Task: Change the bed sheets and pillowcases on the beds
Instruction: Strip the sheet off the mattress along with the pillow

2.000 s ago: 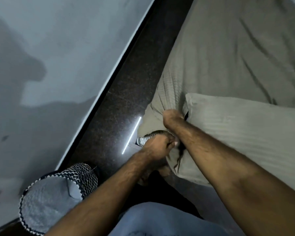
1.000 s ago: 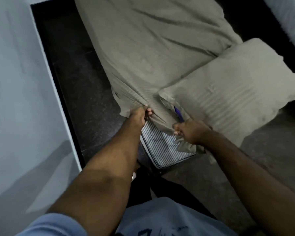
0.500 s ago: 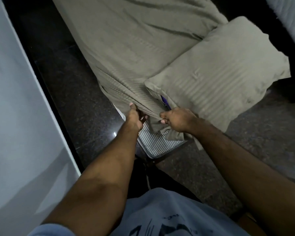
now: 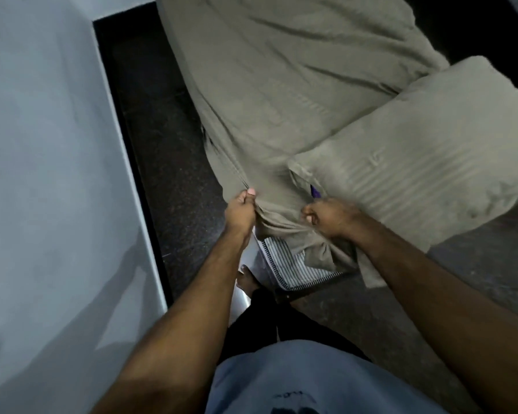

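An olive-beige striped bed sheet (image 4: 281,85) covers the bed and hangs over its near corner. My left hand (image 4: 241,212) pinches the sheet's edge at that corner. My right hand (image 4: 329,218) grips a bunched fold of the same sheet a little to the right. Below both hands a striped mattress corner (image 4: 293,270) shows bare. A pillow (image 4: 416,153) in a matching olive case lies on the bed at the right, just beyond my right hand; a bit of purple shows at its open end.
A pale wall (image 4: 48,159) runs along the left, with a narrow strip of dark speckled floor (image 4: 162,144) between it and the bed. My bare foot (image 4: 247,280) stands by the mattress corner. More dark floor lies at the lower right.
The view has swung from the wall side toward the bed corner. Both hands stay at the corner on the sheet, and more sheet now covers the striped mattress corner than a second ago.
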Motion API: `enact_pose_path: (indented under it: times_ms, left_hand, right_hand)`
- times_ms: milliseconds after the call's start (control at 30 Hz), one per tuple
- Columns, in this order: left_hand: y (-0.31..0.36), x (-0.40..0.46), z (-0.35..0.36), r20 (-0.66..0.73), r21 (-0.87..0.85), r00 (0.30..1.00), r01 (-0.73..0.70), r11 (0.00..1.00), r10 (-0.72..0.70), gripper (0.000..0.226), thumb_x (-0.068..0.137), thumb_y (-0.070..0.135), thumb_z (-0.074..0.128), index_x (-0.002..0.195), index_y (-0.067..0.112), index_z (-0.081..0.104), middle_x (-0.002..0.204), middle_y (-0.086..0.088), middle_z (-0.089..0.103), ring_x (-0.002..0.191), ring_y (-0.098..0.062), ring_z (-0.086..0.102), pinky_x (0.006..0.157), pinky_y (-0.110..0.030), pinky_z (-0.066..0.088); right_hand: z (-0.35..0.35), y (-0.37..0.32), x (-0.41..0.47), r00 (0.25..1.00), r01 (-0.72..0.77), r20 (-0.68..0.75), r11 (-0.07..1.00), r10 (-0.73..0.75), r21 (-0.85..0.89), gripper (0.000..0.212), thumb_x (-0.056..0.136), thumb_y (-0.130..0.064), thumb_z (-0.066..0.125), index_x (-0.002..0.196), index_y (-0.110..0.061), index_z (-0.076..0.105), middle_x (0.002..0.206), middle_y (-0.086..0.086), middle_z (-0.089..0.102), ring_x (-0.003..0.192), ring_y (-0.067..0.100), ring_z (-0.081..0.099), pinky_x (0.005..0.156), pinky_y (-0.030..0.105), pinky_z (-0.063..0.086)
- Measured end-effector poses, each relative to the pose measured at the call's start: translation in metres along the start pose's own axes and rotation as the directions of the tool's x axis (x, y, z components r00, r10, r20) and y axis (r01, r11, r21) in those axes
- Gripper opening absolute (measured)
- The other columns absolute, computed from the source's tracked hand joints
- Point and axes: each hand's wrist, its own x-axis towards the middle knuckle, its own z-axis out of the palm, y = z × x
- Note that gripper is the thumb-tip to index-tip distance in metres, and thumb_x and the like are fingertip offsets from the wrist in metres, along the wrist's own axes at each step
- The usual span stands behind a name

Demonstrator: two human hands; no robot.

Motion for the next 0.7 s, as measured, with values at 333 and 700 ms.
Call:
enact_pose_path:
  times_ms: [333, 700]
  left_hand:
    - [0.042, -0.031, -0.032, 0.220, 0.565, 0.940, -0.342, 0.751, 0.262, 0.034, 0.104, 0.040, 0.050, 0.106, 0.013, 0.070, 0.107, -0.024, 0.067, 0.102, -0.039, 0.064, 0.084, -0.038, 0.047]
    - [0.039, 0.004, -0.061, 0.582, 0.434, 0.704, -0.692, 0.577, 0.406, 0.035, 0.098, 0.044, 0.047, 0.097, 0.016, 0.067, 0.092, -0.015, 0.070, 0.089, -0.035, 0.066, 0.072, -0.038, 0.050]
  right_hand:
    - [-0.078, -0.099, 0.083, 0.959, 0.069, -0.281, 0.931, 0.037, 0.359, 0.038, 0.101, -0.034, 0.054, 0.118, -0.002, 0.065, 0.123, 0.022, 0.066, 0.115, 0.034, 0.061, 0.092, 0.033, 0.045]
    - [-0.058, -0.125, 0.173, 0.963, -0.229, -0.113, 0.966, 0.243, 0.121, 0.042, 0.092, -0.035, 0.061, 0.122, -0.006, 0.065, 0.126, 0.016, 0.065, 0.115, 0.033, 0.063, 0.095, 0.036, 0.051]
